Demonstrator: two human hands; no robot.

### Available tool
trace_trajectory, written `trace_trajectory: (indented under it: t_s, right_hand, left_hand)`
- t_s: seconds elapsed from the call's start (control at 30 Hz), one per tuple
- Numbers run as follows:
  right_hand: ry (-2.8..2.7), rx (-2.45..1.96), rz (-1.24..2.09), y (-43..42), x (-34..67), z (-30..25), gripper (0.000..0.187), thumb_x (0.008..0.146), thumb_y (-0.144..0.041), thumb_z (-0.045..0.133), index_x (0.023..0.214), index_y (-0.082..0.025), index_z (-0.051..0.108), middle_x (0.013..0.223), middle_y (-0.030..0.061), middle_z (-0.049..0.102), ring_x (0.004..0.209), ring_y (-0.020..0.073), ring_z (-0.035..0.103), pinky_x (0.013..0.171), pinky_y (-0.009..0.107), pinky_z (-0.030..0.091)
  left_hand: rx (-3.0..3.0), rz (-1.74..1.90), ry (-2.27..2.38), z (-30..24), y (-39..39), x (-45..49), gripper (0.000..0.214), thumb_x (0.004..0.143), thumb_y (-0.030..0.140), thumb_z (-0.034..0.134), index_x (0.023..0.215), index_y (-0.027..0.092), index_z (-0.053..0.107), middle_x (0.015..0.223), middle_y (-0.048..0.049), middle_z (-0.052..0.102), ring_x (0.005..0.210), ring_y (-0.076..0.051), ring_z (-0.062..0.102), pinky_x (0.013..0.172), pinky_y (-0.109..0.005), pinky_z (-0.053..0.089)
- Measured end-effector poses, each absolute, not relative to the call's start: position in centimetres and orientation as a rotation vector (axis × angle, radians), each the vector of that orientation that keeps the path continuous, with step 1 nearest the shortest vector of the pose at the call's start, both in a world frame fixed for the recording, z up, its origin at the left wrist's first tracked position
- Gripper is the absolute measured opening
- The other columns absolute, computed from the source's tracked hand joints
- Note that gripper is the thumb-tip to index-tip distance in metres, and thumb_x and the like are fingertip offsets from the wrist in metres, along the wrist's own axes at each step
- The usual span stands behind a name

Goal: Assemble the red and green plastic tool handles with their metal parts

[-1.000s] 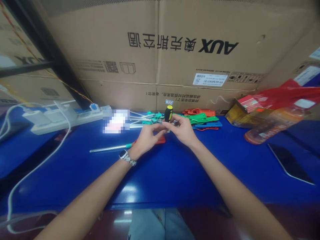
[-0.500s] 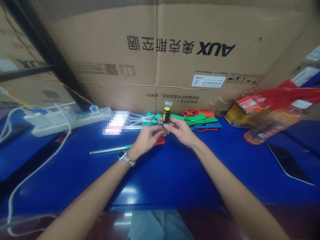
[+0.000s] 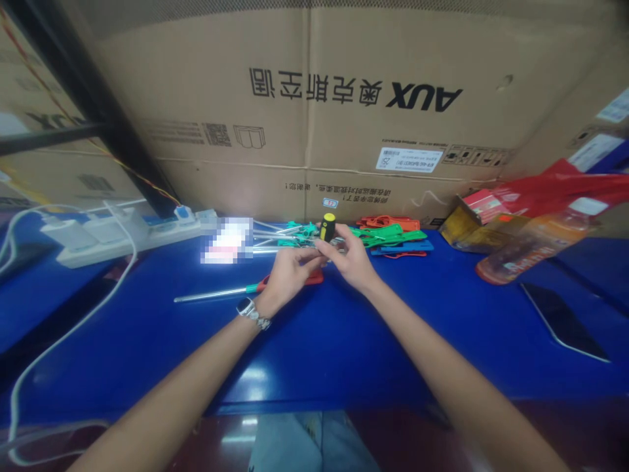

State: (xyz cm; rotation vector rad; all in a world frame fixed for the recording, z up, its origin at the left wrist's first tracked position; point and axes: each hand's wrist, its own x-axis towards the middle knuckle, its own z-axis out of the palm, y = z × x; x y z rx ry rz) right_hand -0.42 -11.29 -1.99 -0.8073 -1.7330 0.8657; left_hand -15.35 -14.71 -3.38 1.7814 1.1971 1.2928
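Note:
A small screwdriver (image 3: pixel 327 227) with a yellow-and-black handle stands upright between my hands, its handle end up. My right hand (image 3: pixel 352 259) is closed around its lower part, thumb and fingers together. Close beside it, my left hand (image 3: pixel 289 275) is pinched shut. What its fingertips hold is hidden or too small to make out. Under my left hand lies a long-necked lighter-like tool (image 3: pixel 216 295) with a metal tube, green collar and red handle. Behind my hands are several metal tubes with green fittings (image 3: pixel 299 233) and stacked green handle pieces (image 3: pixel 393 233).
Orange handle pieces (image 3: pixel 388 223) and a blue one (image 3: pixel 405 248) lie at the back. A drink bottle (image 3: pixel 535 246) leans at right near a phone (image 3: pixel 565 321). A power strip (image 3: pixel 98 246) with white cables is at left. A large cardboard box (image 3: pixel 314 137) walls the back.
My right hand has shifted slightly at the screwdriver, whose handle sits a little lower and further right. The left hand stays nearly in place. The whole view has shifted slightly.

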Motion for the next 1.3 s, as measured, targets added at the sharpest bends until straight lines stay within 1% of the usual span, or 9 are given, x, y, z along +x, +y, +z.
trace_trajectory:
  t_s: [0.13, 0.23, 0.33, 0.47, 0.7, 0.8, 0.9, 1.07, 1.3]
  right_hand:
    - [-1.917, -0.649, 1.181, -10.8, 1.2, -0.8, 0.039, 0.084, -0.052, 0.065, 0.11, -0.023, 0.07, 0.122, 0.0064, 0.062, 0.09, 0.0185, 0.063, 0.074, 0.034, 0.056]
    - [-1.928, -0.681, 1.133, -10.5, 1.6, -0.7, 0.034, 0.084, -0.05, 0.066, 0.102, -0.021, 0.072, 0.11, 0.0055, 0.066, 0.084, 0.0169, 0.063, 0.073, 0.033, 0.054]
    - [-1.886, -0.77, 0.878, -10.2, 1.0, -1.1, 0.026, 0.078, -0.043, 0.074, 0.083, -0.019, 0.068, 0.091, 0.0039, 0.068, 0.085, 0.018, 0.061, 0.071, 0.031, 0.048]
    - [-1.715, -0.838, 0.828, -10.3, -0.2, -2.1, 0.036, 0.072, -0.043, 0.078, 0.067, -0.02, 0.051, 0.074, -0.0002, 0.063, 0.07, 0.0148, 0.057, 0.065, 0.029, 0.046]
    - [-1.516, -0.762, 1.25, -11.5, -1.2, -1.9, 0.047, 0.067, -0.051, 0.081, 0.083, -0.024, 0.047, 0.066, -0.0056, 0.059, 0.047, 0.014, 0.059, 0.039, 0.026, 0.045]
    - [-1.553, -0.705, 1.373, -11.7, -0.8, -1.4, 0.045, 0.071, -0.055, 0.077, 0.094, -0.024, 0.054, 0.077, -0.003, 0.063, 0.053, 0.0146, 0.064, 0.041, 0.028, 0.053]
    - [-1.632, -0.68, 1.454, -11.5, -0.3, -1.1, 0.042, 0.073, -0.057, 0.074, 0.091, -0.021, 0.06, 0.077, -0.001, 0.064, 0.057, 0.0147, 0.064, 0.048, 0.032, 0.058]
    - [-1.587, -0.773, 1.332, -11.3, -0.8, -1.7, 0.044, 0.067, -0.055, 0.08, 0.073, -0.024, 0.049, 0.052, -0.0062, 0.057, 0.047, 0.0166, 0.061, 0.048, 0.034, 0.057]
    - [-1.419, -0.91, 1.034, -12.3, -1.7, -2.3, 0.051, 0.068, -0.054, 0.08, 0.074, -0.026, 0.038, 0.054, -0.0083, 0.053, 0.04, 0.0157, 0.058, 0.038, 0.027, 0.045]
  left_hand:
    - [1.941, 1.199, 1.139, -3.2, -14.6, -15.8, 0.027, 0.092, 0.033, 0.055, 0.087, 0.016, 0.076, 0.088, -0.0041, 0.077, 0.085, -0.023, 0.07, 0.084, -0.034, 0.053]
    - [2.016, 1.144, 1.128, -3.3, -14.5, -16.3, 0.028, 0.095, 0.031, 0.051, 0.093, 0.016, 0.075, 0.091, -0.0057, 0.076, 0.089, -0.022, 0.069, 0.085, -0.034, 0.052]
    - [2.135, 1.097, 1.257, -3.3, -14.5, -17.1, 0.024, 0.091, 0.037, 0.061, 0.1, 0.017, 0.072, 0.097, -0.0069, 0.072, 0.089, -0.021, 0.067, 0.083, -0.034, 0.052]
    - [2.255, 0.867, 1.451, -3.3, -14.5, -18.4, 0.035, 0.076, 0.044, 0.078, 0.097, 0.017, 0.072, 0.097, -0.0079, 0.067, 0.082, -0.021, 0.062, 0.076, -0.035, 0.05]
    - [2.164, 0.742, 1.376, -3.5, -14.4, -18.6, 0.02, 0.079, 0.036, 0.075, 0.085, 0.018, 0.075, 0.086, -0.0048, 0.068, 0.077, -0.019, 0.061, 0.071, -0.031, 0.048]
    - [2.141, 0.77, 1.384, -3.6, -14.4, -18.4, 0.018, 0.077, 0.034, 0.076, 0.083, 0.017, 0.073, 0.085, -0.0042, 0.067, 0.076, -0.019, 0.061, 0.07, -0.031, 0.048]
    - [2.12, 0.768, 1.327, -3.6, -14.5, -18.2, 0.016, 0.079, 0.032, 0.074, 0.08, 0.017, 0.072, 0.083, -0.0032, 0.067, 0.076, -0.019, 0.061, 0.07, -0.03, 0.048]
    - [2.091, 0.781, 1.325, -3.7, -14.7, -17.9, 0.018, 0.078, 0.033, 0.075, 0.083, 0.017, 0.072, 0.088, -0.0054, 0.07, 0.08, -0.02, 0.063, 0.072, -0.03, 0.049]
    - [2.086, 0.76, 1.302, -3.6, -14.8, -17.6, 0.018, 0.079, 0.035, 0.074, 0.084, 0.017, 0.072, 0.083, -0.005, 0.071, 0.075, -0.019, 0.064, 0.069, -0.03, 0.05]
